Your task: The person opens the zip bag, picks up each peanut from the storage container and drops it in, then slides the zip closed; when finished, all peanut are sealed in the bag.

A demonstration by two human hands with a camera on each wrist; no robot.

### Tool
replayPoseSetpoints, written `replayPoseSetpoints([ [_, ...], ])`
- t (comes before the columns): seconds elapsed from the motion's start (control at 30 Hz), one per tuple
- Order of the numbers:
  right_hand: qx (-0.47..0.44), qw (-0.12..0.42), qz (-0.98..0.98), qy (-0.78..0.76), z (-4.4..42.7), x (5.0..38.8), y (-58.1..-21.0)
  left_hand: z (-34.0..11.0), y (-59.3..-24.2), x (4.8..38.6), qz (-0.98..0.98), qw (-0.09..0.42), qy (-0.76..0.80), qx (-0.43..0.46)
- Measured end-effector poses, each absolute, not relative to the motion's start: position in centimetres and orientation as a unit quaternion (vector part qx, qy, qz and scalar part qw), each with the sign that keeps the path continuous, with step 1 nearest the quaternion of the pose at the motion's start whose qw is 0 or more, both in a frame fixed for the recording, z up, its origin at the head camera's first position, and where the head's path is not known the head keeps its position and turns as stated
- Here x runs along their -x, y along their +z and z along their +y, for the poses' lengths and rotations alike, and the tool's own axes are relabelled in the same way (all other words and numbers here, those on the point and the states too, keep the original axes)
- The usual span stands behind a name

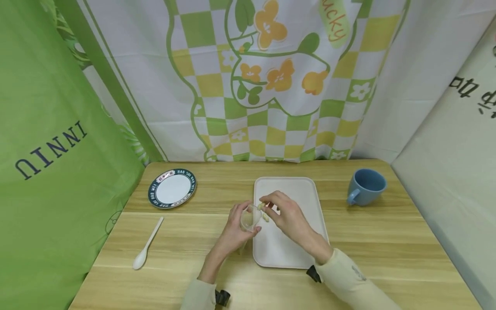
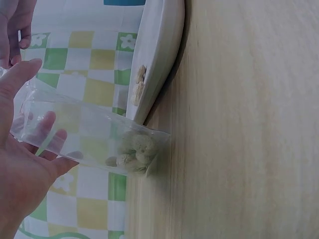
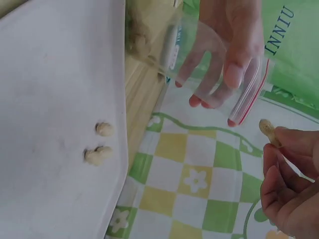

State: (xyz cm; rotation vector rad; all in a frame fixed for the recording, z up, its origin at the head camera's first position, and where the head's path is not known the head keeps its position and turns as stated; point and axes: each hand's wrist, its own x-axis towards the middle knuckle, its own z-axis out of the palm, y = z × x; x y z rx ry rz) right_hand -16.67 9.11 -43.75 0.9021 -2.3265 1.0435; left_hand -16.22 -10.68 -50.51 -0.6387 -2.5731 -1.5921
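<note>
A clear zip-top bag (image 2: 75,117) hangs over the table beside the tray, its mouth held by my left hand (image 1: 234,227) with the fingers spread around it. Several peanuts (image 2: 139,152) lie at its bottom. Close by the bag's mouth, my right hand (image 1: 288,216) pinches one peanut (image 3: 268,130) between thumb and fingertips, outside the bag. Underneath and to the right is a white rectangular tray (image 1: 284,256). Two pieces lie on it near its edge: a rounder peanut (image 3: 104,129) and a longer peanut (image 3: 97,155).
At the back left stands a white plate (image 1: 173,189) with a dark patterned rim. A white spoon (image 1: 147,245) lies in front of it. A blue mug (image 1: 366,187) is at the back right, beyond the tray. Patterned curtains (image 1: 267,125) hang behind the wooden table (image 1: 387,258).
</note>
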Motion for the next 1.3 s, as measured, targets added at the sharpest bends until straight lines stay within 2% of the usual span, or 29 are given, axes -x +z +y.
replayPoseSetpoints([
  [0.27,-0.37,0.212,-0.824,0.373,8.3,16.2,-44.2,-10.7,-50.6,16.3,-0.829,0.035,-0.519,0.206],
  [0.6,-0.367,0.207,-0.842,0.336,8.0,15.9,-44.6,-10.9,-50.8,16.0,-0.831,0.033,-0.516,0.203],
  [0.83,-0.292,0.209,-0.867,0.346,9.6,18.6,-44.9,-11.0,-50.8,16.0,-0.83,0.04,-0.515,0.209],
  [0.9,-0.258,0.187,-0.886,0.338,10.1,19.5,-45.6,-11.0,-50.8,16.0,-0.831,0.041,-0.514,0.209],
  [1.13,-0.176,0.039,-0.938,0.295,10.9,21.2,-49.3,-11.0,-51.0,15.9,-0.832,0.04,-0.516,0.201],
  [1.3,-0.157,0.003,-0.949,0.274,10.7,21.4,-50.7,-11.0,-50.9,16.0,-0.83,0.046,-0.517,0.205],
])
